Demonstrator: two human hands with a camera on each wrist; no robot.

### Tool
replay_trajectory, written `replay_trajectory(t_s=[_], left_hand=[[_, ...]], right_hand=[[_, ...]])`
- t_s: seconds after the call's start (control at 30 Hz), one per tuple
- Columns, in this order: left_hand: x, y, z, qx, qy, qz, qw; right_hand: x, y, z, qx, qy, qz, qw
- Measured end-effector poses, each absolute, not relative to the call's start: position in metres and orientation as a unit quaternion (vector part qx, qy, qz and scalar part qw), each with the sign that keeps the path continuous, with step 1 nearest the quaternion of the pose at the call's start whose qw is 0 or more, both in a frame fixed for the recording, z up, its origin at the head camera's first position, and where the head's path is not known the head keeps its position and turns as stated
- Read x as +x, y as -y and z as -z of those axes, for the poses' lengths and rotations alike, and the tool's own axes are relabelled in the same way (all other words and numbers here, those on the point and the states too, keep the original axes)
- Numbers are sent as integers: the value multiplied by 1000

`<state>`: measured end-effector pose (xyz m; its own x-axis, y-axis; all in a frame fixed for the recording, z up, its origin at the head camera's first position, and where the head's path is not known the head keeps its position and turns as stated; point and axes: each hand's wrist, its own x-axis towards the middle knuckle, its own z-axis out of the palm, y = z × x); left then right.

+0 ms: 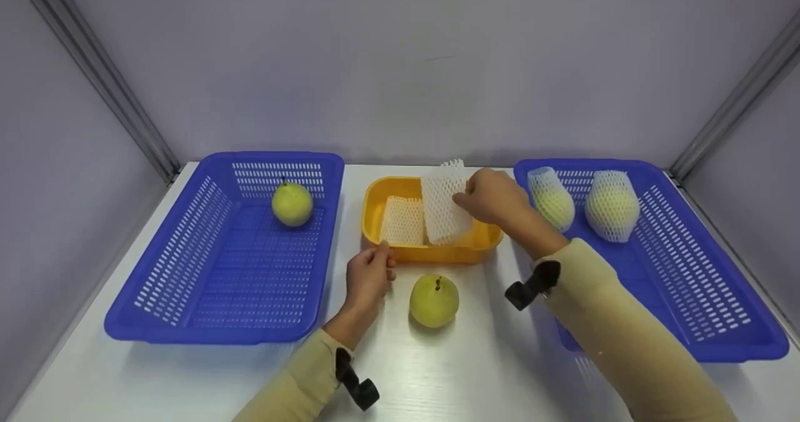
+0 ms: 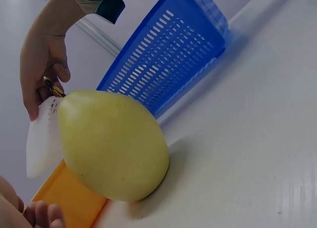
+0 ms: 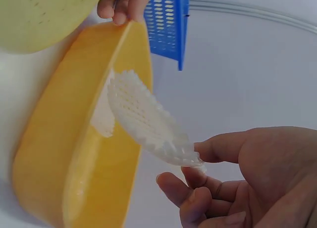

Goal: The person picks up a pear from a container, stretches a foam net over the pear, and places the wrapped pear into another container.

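My right hand pinches the edge of a white foam net sleeve between thumb and fingers, above the yellow basket. In the right wrist view the held foam net is slightly spread at its far end. My left hand is beside the basket's front left corner, its fingers loosely curled with nothing seen in them; whether they touch the basket is unclear. Another foam net lies inside the basket. A bare yellow-green pear stands on the table in front, between my forearms.
A blue basket at the left has one bare pear in it. At the right, another blue basket contains two pears in foam nets, a smaller one and a larger one. Grey walls enclose the white table.
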<state>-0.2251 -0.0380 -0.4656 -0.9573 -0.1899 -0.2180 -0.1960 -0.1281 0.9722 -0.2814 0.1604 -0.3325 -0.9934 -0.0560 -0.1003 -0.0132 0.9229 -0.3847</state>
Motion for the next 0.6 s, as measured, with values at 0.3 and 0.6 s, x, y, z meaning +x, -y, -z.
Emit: replay_trajectory(t_s=[0.3, 0.6], left_hand=[[-217, 32, 443, -132, -627, -764, -78], [-192, 29, 409, -98, -653, -750, -40]], right_hand=[[-264, -171, 315, -67, -961, 267, -33], [-229, -163, 306, -104, -936, 325, -86]])
